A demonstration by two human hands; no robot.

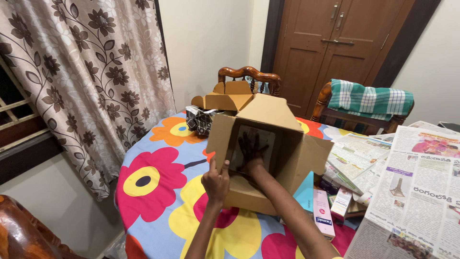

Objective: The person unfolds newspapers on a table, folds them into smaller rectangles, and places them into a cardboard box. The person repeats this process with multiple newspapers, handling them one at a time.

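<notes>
Gripping the near-left edge of the cardboard box (287, 153) with the left hand (216, 181): fingers curled over the rim, thumb pointing up against the outer wall, forearm rising from the near edge of the view. Reaching deep into the box with the right hand (251, 148), fingers spread wide and flat, palm pressing against the inner far panel, holding nothing; wrist and forearm slanting in from near right.

Lying tipped on its side near the middle of the table, mouth facing the camera, flaps splayed outward. Plain brown corrugated board, matte, with creased flaps; inner far panel looking paler and greyer than the walls.

Showing, at far left, a beige curtain (96, 81) with dark floral print hanging in soft folds. Covering the round table, a glossy tablecloth (158, 182) with big red, yellow and orange flowers on pale blue. Sitting beyond the big one, a smaller open carton (230, 98), a black-and-white patterned item (199, 120) just left of it, too small to identify. Standing behind, two carved wooden chairs, the right one (326, 103) draped with a green-and-white checked cloth (369, 100). Spreading at right, newspapers (421, 192); between them and the box, small pink-and-white cartons (323, 218) and a teal card, partly hidden.

Cutting off at the frame's near edge: both elbows. Hiding under the box: its lower wall's contact with the cloth.
</notes>
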